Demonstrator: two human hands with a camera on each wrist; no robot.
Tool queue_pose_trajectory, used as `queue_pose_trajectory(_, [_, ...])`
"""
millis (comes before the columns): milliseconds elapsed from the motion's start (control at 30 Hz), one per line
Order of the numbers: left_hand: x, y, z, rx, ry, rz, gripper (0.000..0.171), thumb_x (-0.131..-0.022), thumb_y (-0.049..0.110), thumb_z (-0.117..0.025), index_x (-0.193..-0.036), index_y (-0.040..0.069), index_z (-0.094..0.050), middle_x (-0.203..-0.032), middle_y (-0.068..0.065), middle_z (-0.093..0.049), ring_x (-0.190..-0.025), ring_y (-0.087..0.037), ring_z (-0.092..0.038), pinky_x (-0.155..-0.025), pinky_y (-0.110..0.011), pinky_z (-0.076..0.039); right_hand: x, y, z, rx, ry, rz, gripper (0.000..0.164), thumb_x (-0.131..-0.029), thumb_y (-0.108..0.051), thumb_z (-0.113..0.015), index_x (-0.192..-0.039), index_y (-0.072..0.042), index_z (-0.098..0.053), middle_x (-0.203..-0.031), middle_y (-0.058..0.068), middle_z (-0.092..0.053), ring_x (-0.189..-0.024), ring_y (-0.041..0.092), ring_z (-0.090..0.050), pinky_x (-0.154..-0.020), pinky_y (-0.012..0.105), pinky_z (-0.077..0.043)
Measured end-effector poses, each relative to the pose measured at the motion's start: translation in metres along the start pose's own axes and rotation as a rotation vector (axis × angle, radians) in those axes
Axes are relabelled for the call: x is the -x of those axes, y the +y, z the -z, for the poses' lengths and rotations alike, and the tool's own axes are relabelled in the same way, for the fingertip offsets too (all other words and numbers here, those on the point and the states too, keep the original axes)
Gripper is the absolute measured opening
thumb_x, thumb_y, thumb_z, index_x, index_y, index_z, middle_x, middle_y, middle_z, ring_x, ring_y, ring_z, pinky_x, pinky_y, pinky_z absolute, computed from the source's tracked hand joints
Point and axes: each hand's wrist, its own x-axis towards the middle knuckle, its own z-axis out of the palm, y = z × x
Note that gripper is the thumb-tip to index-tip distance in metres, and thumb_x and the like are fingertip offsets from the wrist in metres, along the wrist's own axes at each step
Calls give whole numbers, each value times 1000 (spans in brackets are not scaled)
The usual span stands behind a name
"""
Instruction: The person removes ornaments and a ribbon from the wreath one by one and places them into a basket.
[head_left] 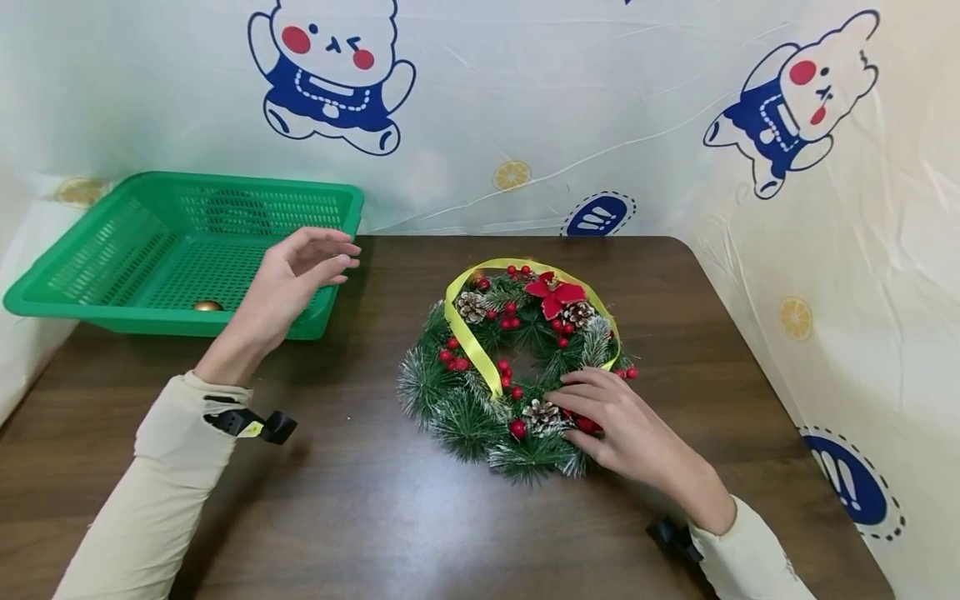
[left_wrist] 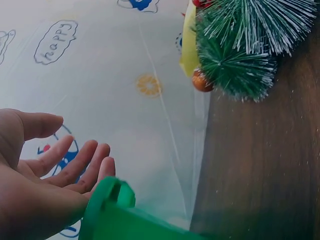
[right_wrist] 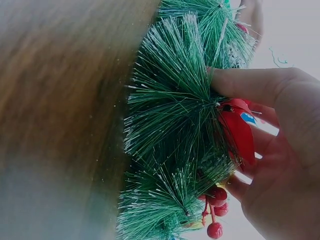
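A green Christmas wreath (head_left: pixel 465 417) lies on the table, trimmed with red berries, pine cones and a red poinsettia (head_left: pixel 555 293). A yellow ribbon (head_left: pixel 468 337) loops over it. My right hand (head_left: pixel 618 425) rests on the wreath's near right side, fingers beside a pine cone (head_left: pixel 542 412); in the right wrist view its thumb (right_wrist: pixel 245 82) touches the needles and the fingers spread past a red petal (right_wrist: pixel 237 132). My left hand (head_left: pixel 281 287) hovers at the green basket's (head_left: pixel 330 321) right end, loosely bent and holding nothing. An orange-gold ball (left_wrist: pixel 202 81) shows at the wreath's edge.
Inside the basket, at the far left of the table, lies a gold ball (head_left: pixel 207 306). A printed plastic sheet (head_left: pixel 465 100) hangs behind the table (head_left: pixel 390 533) and along its right side.
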Motion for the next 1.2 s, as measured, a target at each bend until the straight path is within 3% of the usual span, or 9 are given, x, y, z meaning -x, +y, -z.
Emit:
queue_pose_trajectory(333, [-16, -8, -38, 37, -82, 12, 36, -102, 23, -59, -132, 5, -54, -126, -10, -61, -115, -21, -63, -94, -26, -53, 3, 2, 1, -15, -3, -10, 45, -82, -17, -83, -125, -16, -70, -123, -1, -67, -123, 23, -52, -103, 51, -46])
queue_pose_trajectory(600, [-34, -20, -71, 48, -118, 81, 35, -100, 18, -62, -131, 5, -54, -129, -12, -59, -119, -27, -59, -101, -47, -49, 4, 3, 3, -39, -16, -20, 42, -83, -17, -82, -123, -18, -71, -126, 4, -66, -126, 24, -51, -105, 54, -43])
queue_pose_trajectory(900, [-49, -38, -88, 103, -176, 144, 41, -102, 20, -58, -137, 1, -48, -137, -19, -52, -126, -30, -53, -105, -50, -46, 4, 4, 4, -55, -18, -19, 42, -80, -13, -83, -121, -18, -72, -127, 5, -65, -125, 25, -52, -103, 54, -45])
queue_pose_trajectory(1200, [-56, -51, -100, 229, -190, 223, 39, -104, 17, -54, -139, 1, -46, -141, -25, -46, -130, -37, -49, -109, -53, -41, 6, 7, 7, -66, -41, -48, 41, -81, -11, -82, -120, -18, -72, -129, 6, -64, -127, 24, -50, -103, 54, -45])
